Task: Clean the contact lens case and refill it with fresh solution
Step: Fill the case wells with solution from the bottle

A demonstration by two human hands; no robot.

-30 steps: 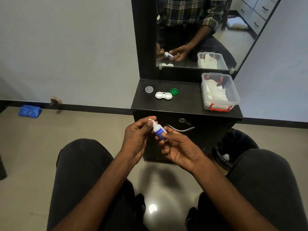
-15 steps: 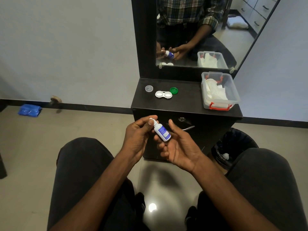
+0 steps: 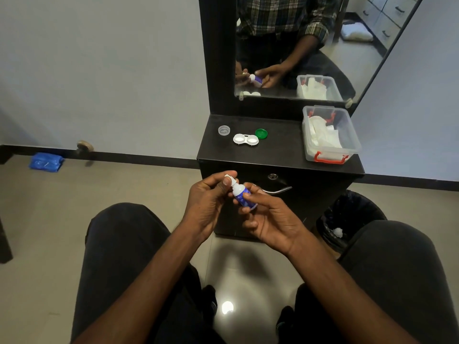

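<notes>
- Head view: the right hand (image 3: 269,219) holds the small solution bottle (image 3: 242,197) in front of the worktop (image 3: 280,150), thumb and fingers wrapped over its blue label — half a second ago the label faced up, lying more openly on the fingers.
- The left hand (image 3: 208,202) pinches the bottle's white cap (image 3: 229,178) at the top; its grip is closed on the cap, as in both earlier frames.
- The bottle stands more upright than half a second ago, tilted slightly to the left.
- On the worktop the white contact lens case (image 3: 246,139) lies open and has not moved; a clear cap (image 3: 224,130) sits just to its left and a green cap (image 3: 261,133) just to its right.
- A clear plastic box (image 3: 347,135) of white tissues stands at the worktop's right end — unchanged.
- The mirror (image 3: 298,33) behind reflects both hands and the bottle.
</notes>
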